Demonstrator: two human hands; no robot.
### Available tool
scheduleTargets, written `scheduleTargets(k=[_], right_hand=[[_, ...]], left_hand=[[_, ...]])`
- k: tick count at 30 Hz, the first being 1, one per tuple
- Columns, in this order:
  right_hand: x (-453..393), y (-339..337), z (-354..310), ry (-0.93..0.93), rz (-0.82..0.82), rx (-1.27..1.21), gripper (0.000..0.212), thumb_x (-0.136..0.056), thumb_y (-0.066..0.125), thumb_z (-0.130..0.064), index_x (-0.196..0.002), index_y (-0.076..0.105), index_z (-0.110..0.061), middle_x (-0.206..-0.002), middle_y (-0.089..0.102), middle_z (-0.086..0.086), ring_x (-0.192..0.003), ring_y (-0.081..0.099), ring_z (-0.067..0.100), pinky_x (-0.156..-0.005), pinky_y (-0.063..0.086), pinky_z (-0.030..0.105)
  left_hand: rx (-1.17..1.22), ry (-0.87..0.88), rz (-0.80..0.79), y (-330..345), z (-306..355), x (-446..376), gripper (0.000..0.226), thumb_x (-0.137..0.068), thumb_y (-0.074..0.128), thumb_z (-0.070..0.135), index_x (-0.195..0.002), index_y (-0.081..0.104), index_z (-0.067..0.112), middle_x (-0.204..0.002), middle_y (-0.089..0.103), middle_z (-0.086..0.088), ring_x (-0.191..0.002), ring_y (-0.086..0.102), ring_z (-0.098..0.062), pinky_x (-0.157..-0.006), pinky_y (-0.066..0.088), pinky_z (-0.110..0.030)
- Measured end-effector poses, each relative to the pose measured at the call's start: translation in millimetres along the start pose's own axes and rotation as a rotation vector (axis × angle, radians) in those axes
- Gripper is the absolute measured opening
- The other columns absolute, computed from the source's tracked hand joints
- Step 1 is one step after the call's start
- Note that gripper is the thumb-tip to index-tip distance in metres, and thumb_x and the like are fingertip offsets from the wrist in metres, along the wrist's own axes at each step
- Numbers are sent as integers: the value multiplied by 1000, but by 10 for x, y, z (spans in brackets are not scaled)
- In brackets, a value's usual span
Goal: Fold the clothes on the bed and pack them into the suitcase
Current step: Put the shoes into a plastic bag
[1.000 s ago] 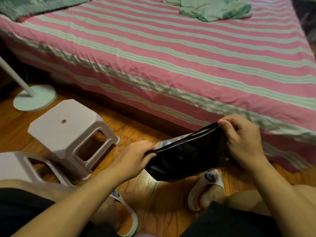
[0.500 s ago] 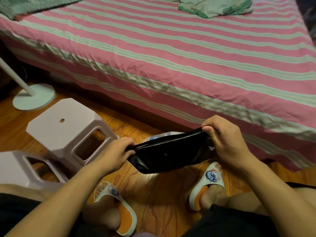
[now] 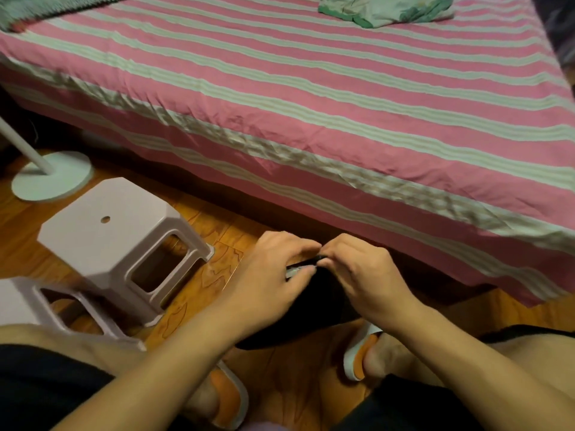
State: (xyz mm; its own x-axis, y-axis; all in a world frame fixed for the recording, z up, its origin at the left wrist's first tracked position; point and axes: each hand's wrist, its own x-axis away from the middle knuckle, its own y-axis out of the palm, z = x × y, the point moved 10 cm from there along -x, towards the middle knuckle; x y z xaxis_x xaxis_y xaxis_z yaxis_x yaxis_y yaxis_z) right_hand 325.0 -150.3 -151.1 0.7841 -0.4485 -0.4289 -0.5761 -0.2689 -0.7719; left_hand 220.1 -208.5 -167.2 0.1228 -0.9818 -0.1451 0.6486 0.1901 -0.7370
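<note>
A seated person's two bare forearms reach forward over a glossy orange-brown wooden floor point(image 3: 199, 231) beside a bed point(image 3: 342, 126). The left hand point(image 3: 273, 275) and the right hand point(image 3: 364, 272) meet fingertip to fingertip, both pinching the top edge of a smooth, shiny black garment point(image 3: 323, 303). It hangs from the pinch in a dark, folded-over shape, held just above the floor between the person's knees and just in front of the bed's edge. A sliver of pale grey lining point(image 3: 294, 271) shows under the left fingers.

The bed is covered by a lightly creased cotton sheet in broad pink bands with narrow pale green and cream stripes; the sheet drapes over the mattress edge in small wrinkles. At the far side of the bed lies a crumpled pale green garment with darker green trim point(image 3: 385, 9). A green knitted blanket point(image 3: 40, 7) sits at the far left corner.

On the floor to the left stand two pale lilac moulded plastic stools, one octagonal-topped with a small round hole point(image 3: 115, 231), the other cut off by the frame point(image 3: 40, 306). Behind them is a white round lamp base with a slanting pole point(image 3: 53, 175). The person wears black shorts point(image 3: 46, 387) and white slippers with orange insoles point(image 3: 361, 353).
</note>
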Motion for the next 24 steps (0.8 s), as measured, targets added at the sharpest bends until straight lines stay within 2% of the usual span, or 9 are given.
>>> scheduleTargets(k=[2, 4, 9, 13, 16, 20, 24], right_hand=[[-18, -51, 28, 69, 47, -47, 14, -97, 62, -19, -94, 72, -11, -93, 67, -4, -84, 64, 7, -75, 54, 25], [-28, -118, 108, 168, 94, -120, 8, -92, 68, -17, -91, 75, -13, -89, 69, -8, -84, 65, 3, -76, 53, 23], [3, -109, 269, 389, 45, -349, 12, -88, 74, -9, -89, 75, -22, -90, 73, -11, -91, 69, 7, -80, 53, 23], [4, -65, 205, 361, -25, -363, 15, -92, 69, -5, -95, 76, -17, -94, 73, -10, -94, 69, 9, -81, 55, 27], [-22, -151, 115, 326, 72, -346, 14, -91, 70, -4, -94, 77, -16, -92, 72, -11, -91, 69, 8, -79, 56, 27], [-102, -268, -52, 283, 227, -310, 10, -89, 70, -3, -91, 76, -12, -90, 71, -7, -89, 68, 11, -78, 54, 25], [-136, -309, -30, 328, 308, -288, 10, -90, 69, -3, -89, 73, -12, -90, 69, -7, -90, 66, 9, -77, 55, 25]], left_hand=[[95, -56, 136, -71, 60, -22, 19, -95, 67, 21, -113, 72, 26, -103, 66, 18, -101, 57, 1, -84, 39, -6], [177, -111, 210, -130, 31, -18, 15, -92, 71, 14, -103, 75, 24, -95, 69, 16, -95, 61, 2, -78, 43, -5], [212, -100, 227, -170, 52, -16, 15, -91, 71, 12, -100, 78, 22, -93, 70, 14, -95, 63, 1, -79, 46, -10], [188, -112, 213, -206, -1, 0, 14, -91, 72, 13, -100, 78, 23, -92, 70, 14, -93, 63, -1, -80, 49, -18], [142, -10, 170, -262, 83, -16, 11, -93, 71, 18, -102, 76, 22, -95, 70, 14, -94, 64, -2, -80, 49, -19], [139, 69, 277, -439, 183, -22, 7, -96, 66, 17, -97, 73, 16, -93, 67, 10, -91, 63, -6, -78, 47, -19], [-21, 154, 298, -402, 156, -79, 13, -99, 58, 19, -98, 69, 12, -95, 64, 5, -91, 56, -8, -81, 42, -17]])
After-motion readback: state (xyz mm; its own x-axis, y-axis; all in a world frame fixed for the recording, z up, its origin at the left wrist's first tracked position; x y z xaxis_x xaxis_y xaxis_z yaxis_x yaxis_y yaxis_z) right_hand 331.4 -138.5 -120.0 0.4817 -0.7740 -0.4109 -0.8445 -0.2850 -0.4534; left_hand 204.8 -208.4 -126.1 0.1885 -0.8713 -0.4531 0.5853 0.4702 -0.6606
